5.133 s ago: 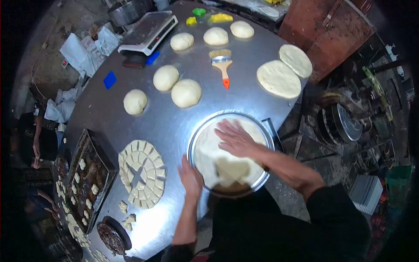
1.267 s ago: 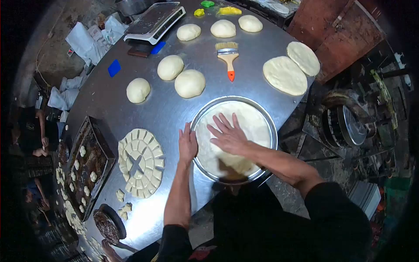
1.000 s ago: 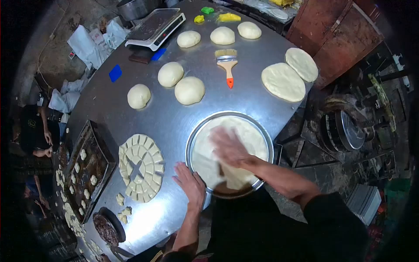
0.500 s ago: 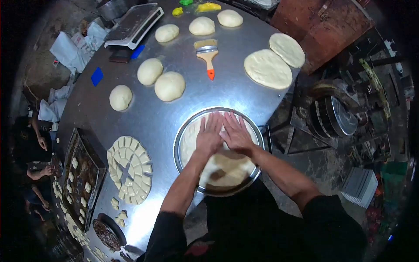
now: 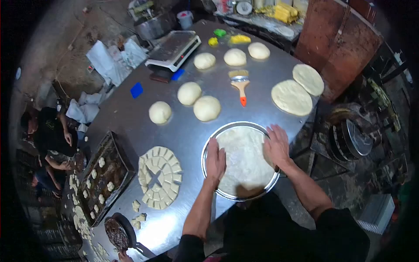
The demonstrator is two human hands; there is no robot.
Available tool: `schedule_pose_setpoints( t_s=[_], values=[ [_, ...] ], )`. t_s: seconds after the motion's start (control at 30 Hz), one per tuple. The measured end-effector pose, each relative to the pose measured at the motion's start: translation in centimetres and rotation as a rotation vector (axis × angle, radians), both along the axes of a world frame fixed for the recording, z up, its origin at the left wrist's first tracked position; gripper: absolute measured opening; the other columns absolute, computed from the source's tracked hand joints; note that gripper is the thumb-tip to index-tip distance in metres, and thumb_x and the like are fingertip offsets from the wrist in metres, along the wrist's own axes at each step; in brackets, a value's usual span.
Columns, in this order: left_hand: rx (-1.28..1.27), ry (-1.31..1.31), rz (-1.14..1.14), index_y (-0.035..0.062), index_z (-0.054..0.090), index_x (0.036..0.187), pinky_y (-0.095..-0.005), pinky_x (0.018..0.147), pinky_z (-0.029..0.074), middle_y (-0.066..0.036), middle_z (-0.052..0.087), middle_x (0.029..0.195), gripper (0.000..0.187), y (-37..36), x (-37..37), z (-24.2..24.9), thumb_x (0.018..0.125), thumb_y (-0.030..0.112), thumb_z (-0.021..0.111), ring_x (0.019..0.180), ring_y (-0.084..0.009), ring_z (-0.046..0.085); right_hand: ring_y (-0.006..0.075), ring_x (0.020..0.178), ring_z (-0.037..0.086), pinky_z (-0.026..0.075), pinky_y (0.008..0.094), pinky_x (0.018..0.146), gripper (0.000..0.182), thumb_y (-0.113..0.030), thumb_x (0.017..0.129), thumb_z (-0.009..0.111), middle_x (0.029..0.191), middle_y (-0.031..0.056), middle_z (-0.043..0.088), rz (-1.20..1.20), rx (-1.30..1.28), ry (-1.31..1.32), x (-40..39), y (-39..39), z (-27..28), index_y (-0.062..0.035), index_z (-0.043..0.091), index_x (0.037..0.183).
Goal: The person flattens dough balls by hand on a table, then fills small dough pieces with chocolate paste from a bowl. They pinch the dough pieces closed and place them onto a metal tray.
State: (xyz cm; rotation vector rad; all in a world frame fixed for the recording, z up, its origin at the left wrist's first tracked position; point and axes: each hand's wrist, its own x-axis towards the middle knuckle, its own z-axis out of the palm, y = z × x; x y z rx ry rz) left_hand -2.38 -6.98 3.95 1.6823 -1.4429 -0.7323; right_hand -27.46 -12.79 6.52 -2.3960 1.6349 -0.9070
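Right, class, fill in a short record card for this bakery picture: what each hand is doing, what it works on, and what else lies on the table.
left hand: flat on the left edge of the dough, fingers spread
right hand: on the right edge of the dough
dough sheet: spread in the round metal pan
dough balls: six, beyond the pan
brush: orange handle tip, lying between balls and flat rounds
flat rounds: two, far right
cut dough disc: left of the pan
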Motion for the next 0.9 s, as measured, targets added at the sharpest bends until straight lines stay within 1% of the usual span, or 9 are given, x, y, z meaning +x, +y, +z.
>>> schedule_pose_setpoints(
  t_s=[0.07, 0.13, 0.3, 0.47, 0.6, 0.67, 0.77, 0.8, 0.9],
  values=[
    [0.047, 0.147, 0.132, -0.004, 0.048, 0.132, -0.0359, 0.104, 0.039, -0.022, 0.054, 0.13, 0.044, 2.1, -0.3, 4.3, 0.097, 0.022, 0.047, 0.121, -0.0324, 0.052, 0.0385, 0.107, 0.056, 0.043, 0.048, 0.095, 0.03, -0.017, 0.084, 0.057, 0.109, 0.0228, 0.061, -0.07, -0.041, 0.043, -1.1, -0.1, -1.2, 0.0005, 0.061, 0.109],
    [0.418, 0.388, -0.082, -0.0043, 0.058, 0.122, -0.0327, 0.096, 0.046, -0.017, 0.064, 0.116, 0.043, 5.8, 0.1, 7.5, 0.098, 0.029, 0.048, 0.107, -0.0273, 0.061, 0.0412, 0.1, 0.058, 0.046, 0.0469, 0.087, 0.025, -0.018, 0.082, 0.06, 0.102, 0.0246, 0.062, -0.203, 0.419, 0.185, -3.1, 0.9, -2.5, -0.0008, 0.06, 0.1],
    [1.196, 0.67, -0.44, 0.0008, 0.065, 0.114, -0.0351, 0.088, 0.051, -0.016, 0.065, 0.112, 0.051, 15.9, -2.3, 1.6, 0.1, 0.045, 0.043, 0.099, -0.024, 0.063, 0.0409, 0.099, 0.06, 0.047, 0.0484, 0.086, 0.031, -0.023, 0.08, 0.056, 0.103, 0.0264, 0.062, -0.476, 0.743, 0.063, -9.2, 8.6, -3.4, 0.0033, 0.059, 0.096],
    [0.794, 1.27, -0.148, -0.003, 0.042, 0.131, -0.0382, 0.088, 0.053, -0.015, 0.06, 0.118, 0.046, 18.2, -9.4, -2.9, 0.098, 0.029, 0.051, 0.103, -0.0254, 0.062, 0.0353, 0.083, 0.068, 0.052, 0.0432, 0.075, 0.036, -0.024, 0.074, 0.059, 0.084, 0.0253, 0.068, -0.72, 0.938, -0.387, -14.9, 19.5, -6.2, 0.006, 0.068, 0.09],
    [0.781, 1.118, -0.12, -0.0045, 0.043, 0.127, -0.0368, 0.086, 0.053, -0.014, 0.06, 0.116, 0.043, 14.7, -16.5, -4.6, 0.088, 0.002, 0.057, 0.103, -0.0247, 0.062, 0.0278, 0.068, 0.063, 0.05, 0.0414, 0.063, 0.03, -0.023, 0.077, 0.059, 0.071, 0.0193, 0.065, -1.088, 0.874, -0.631, -18.5, 26.6, -11.4, 0.0057, 0.067, 0.083],
    [0.793, 1.053, -0.254, -0.0032, 0.043, 0.129, -0.0389, 0.087, 0.052, -0.012, 0.06, 0.114, 0.048, 13.2, -19.8, -5.7, 0.083, -0.003, 0.055, 0.103, -0.0234, 0.061, 0.0199, 0.059, 0.054, 0.042, 0.0407, 0.054, 0.027, -0.025, 0.081, 0.06, 0.065, 0.0122, 0.058, -0.789, 0.514, -1.353, -20.5, 29.5, -11.4, 0.0019, 0.064, 0.079],
    [0.982, 0.89, -0.286, 0.0013, 0.045, 0.129, -0.0401, 0.088, 0.051, -0.01, 0.06, 0.114, 0.05, 10.7, -25.6, -6.4, 0.08, -0.002, 0.056, 0.103, -0.0224, 0.06, 0.0143, 0.061, 0.051, 0.039, 0.0389, 0.054, 0.031, -0.031, 0.084, 0.061, 0.065, 0.0056, 0.053, -1.067, 0.357, -0.811, -26.5, 34.7, -25.4, -0.0006, 0.06, 0.078],
    [1.026, 0.882, -0.317, 0.0046, 0.046, 0.128, -0.04, 0.09, 0.05, -0.009, 0.06, 0.114, 0.049, 10.0, -27.4, -7.0, 0.08, 0.0, 0.057, 0.104, -0.0223, 0.06, 0.0158, 0.068, 0.051, 0.04, 0.0381, 0.06, 0.034, -0.036, 0.086, 0.061, 0.07, 0.0012, 0.053, -1.212, 0.569, -1.111, -27.1, 33.5, -21.2, -0.0023, 0.061, 0.079],
    [1.107, 0.849, -0.337, 0.0055, 0.048, 0.125, -0.0465, 0.094, 0.045, -0.009, 0.06, 0.117, 0.048, 8.9, -32.0, -9.9, 0.079, 0.002, 0.06, 0.108, -0.0229, 0.057, 0.0182, 0.075, 0.051, 0.04, 0.0375, 0.067, 0.034, -0.036, 0.086, 0.061, 0.076, 0.0014, 0.052, -1.043, 0.46, -0.969, -30.0, 33.9, -19.4, -0.0018, 0.059, 0.083]
  ],
)
